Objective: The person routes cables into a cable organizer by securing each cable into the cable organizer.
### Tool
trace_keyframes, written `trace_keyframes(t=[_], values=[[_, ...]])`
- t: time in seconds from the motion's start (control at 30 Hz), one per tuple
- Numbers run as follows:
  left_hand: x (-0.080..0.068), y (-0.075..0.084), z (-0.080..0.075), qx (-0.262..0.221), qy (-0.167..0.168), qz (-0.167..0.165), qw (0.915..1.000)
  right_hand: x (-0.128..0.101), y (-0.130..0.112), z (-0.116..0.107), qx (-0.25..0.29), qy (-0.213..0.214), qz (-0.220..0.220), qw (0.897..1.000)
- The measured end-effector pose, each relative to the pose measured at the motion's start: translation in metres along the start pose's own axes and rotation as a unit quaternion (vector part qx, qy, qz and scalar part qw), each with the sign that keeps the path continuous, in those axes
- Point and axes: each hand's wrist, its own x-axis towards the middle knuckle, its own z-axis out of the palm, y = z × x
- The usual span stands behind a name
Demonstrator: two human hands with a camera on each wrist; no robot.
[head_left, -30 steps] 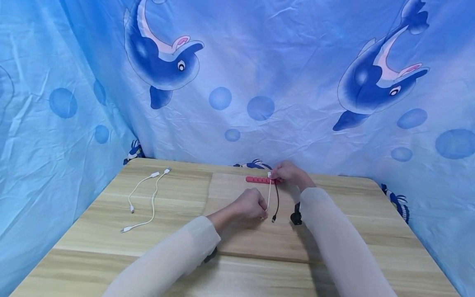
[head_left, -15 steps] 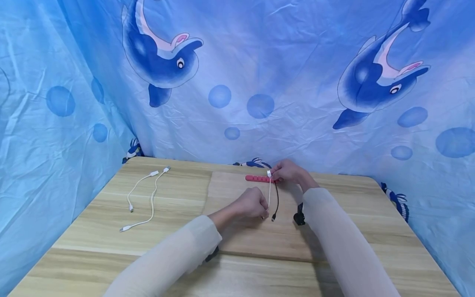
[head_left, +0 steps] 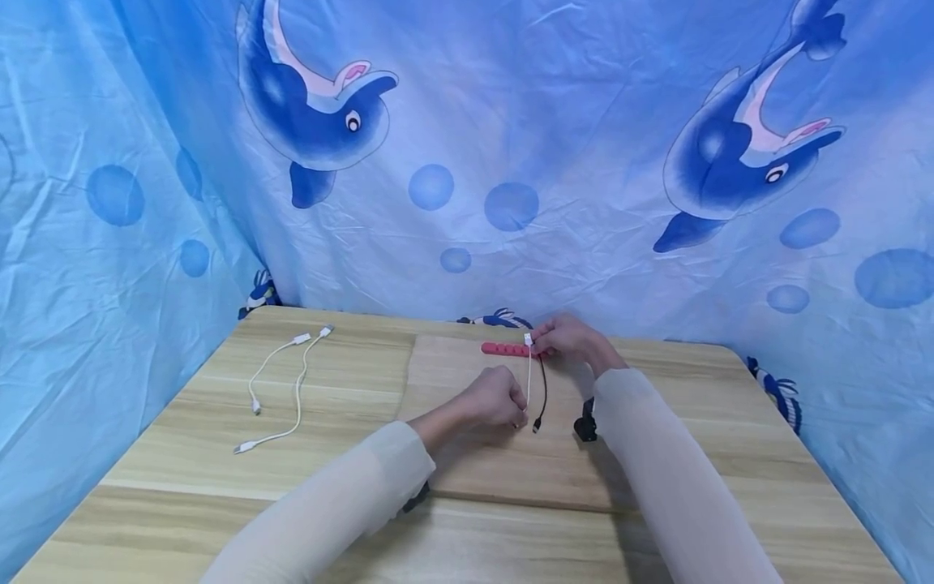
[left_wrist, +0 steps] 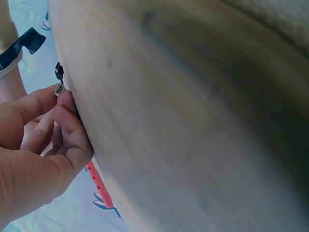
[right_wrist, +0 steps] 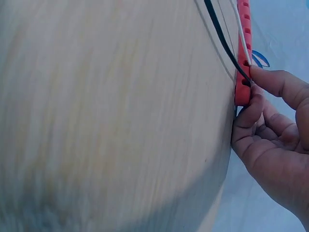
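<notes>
Pinching the white cable [head_left: 529, 377], the left hand [head_left: 496, 399] pulls it from the red holder [head_left: 511, 349]; the right hand [head_left: 572, 339] grips that holder's end.

Long sheer cream sleeves [head_left: 343, 507], black wrist straps [head_left: 585, 423]

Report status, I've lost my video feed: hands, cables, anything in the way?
Left hand pinches white cable near its lower end. Right hand holds red cable clip strip. Black cable hangs from the strip too. Two spare white cables lie well left, not obstructing.
</notes>
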Motion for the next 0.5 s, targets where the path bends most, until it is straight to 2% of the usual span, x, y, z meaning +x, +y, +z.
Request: trace_keyframes(t=[0.27, 0.5], values=[[-0.0001, 0.0027, 0.0015, -0.006, -0.004, 0.0, 1.0, -0.0001, -0.0035, 0.004, -0.031, 0.026, 0.024, 0.999], [0.0011, 0.0034, 0.0029, -0.014, -0.008, -0.002, 0.9999, -0.0002, -0.0033, 0.0055, -0.025, 0.046, 0.031, 0.998]])
